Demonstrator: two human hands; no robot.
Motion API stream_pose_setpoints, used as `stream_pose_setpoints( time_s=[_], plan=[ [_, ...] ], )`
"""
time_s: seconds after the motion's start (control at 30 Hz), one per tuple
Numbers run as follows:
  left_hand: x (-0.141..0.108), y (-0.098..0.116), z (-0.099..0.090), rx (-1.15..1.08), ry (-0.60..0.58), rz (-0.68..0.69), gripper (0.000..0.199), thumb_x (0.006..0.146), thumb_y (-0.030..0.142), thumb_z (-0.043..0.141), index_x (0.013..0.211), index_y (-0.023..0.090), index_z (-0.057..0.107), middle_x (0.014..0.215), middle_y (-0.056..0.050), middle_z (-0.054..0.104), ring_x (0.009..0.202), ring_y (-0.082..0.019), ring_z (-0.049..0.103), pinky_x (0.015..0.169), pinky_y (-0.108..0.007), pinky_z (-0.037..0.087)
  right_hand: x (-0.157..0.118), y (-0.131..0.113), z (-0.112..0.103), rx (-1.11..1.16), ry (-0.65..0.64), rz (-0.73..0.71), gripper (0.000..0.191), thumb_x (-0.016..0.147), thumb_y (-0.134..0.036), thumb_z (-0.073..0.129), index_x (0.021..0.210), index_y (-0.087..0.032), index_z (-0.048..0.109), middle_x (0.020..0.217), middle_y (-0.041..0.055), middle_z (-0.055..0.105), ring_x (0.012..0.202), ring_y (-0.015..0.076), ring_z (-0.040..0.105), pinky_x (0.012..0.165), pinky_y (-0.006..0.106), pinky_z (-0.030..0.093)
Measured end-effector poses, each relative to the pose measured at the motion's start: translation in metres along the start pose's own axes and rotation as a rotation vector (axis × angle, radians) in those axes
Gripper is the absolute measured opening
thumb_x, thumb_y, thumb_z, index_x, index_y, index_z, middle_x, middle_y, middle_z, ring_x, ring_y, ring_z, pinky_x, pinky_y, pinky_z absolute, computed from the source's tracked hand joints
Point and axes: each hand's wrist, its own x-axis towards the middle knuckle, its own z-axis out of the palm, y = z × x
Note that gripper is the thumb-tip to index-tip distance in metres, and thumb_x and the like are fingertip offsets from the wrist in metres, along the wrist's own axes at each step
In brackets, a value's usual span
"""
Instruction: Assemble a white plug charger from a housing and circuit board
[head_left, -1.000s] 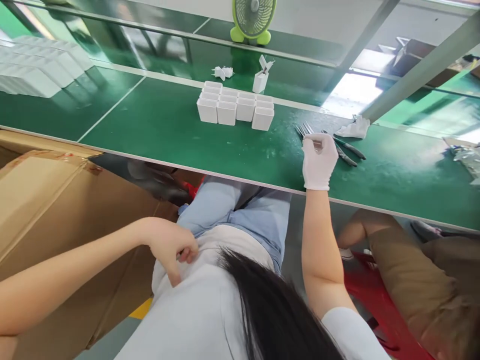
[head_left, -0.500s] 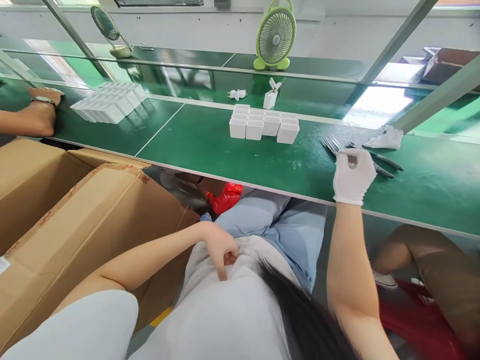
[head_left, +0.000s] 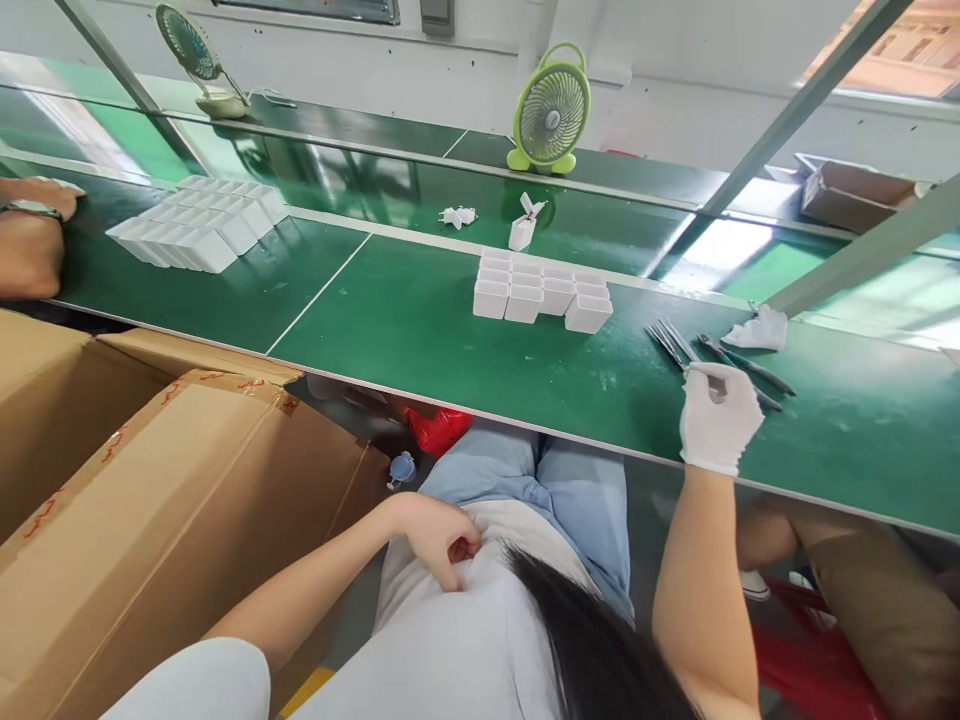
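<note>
My left hand is bare and rests against my white shirt, its fingers curled and pinching the cloth. My right hand wears a white glove and sits at the front part of the green table, fingers curled into a ring. Slim metal tweezers lie just beyond it, their near ends hidden by the glove. Pliers with dark handles lie beside the hand. Whether the gloved fingers hold anything is hidden. A block of small white open boxes stands left of the tools.
A crumpled white glove or cloth lies behind the pliers. A white box with pieces sticking out and small white parts sit farther back. A green fan stands behind. Left are more white boxes, a co-worker's hand and cardboard boxes.
The view has tilted up slightly, so the table and its objects sit lower in the picture. Both my hands keep nearly the same pose and place. The co-worker's hand has shifted left.
</note>
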Motion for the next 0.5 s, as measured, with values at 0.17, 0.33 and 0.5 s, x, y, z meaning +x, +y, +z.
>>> stream_pose_setpoints(
  time_s=[0.17,0.33,0.5],
  plan=[
    [-0.007,0.007,-0.001,0.089,0.086,0.029,0.014,0.071,0.030,0.069,0.070,0.019,0.061,0.066,0.000,0.060,0.060,-0.019,0.052,0.055,-0.029,0.042,0.003,0.006,0.005,-0.034,0.005,-0.015,0.013,0.082,-0.013,0.069,0.093,-0.015,0.076,0.085,0.0100,0.075,0.072,0.0180,0.068,0.072,0.028,0.051],
    [0.000,0.008,0.000,0.070,0.125,0.037,0.014,0.067,0.029,0.069,0.068,0.019,0.059,0.069,-0.002,0.063,0.062,-0.019,0.052,0.059,-0.031,0.042,0.011,0.013,0.003,-0.083,0.032,-0.025,0.017,0.080,-0.005,0.068,0.091,-0.014,0.077,0.081,0.0091,0.073,0.067,0.0182,0.066,0.068,0.030,0.049],
    [0.011,-0.004,0.001,-0.075,0.065,0.148,0.016,0.067,0.025,0.074,0.066,0.019,0.059,0.064,0.003,0.060,0.061,-0.015,0.051,0.060,-0.026,0.042,0.017,-0.007,0.000,-0.019,0.034,-0.035,0.025,0.077,0.004,0.064,0.081,-0.016,0.078,0.071,0.0046,0.070,0.063,0.0192,0.064,0.067,0.037,0.049]
  ],
)
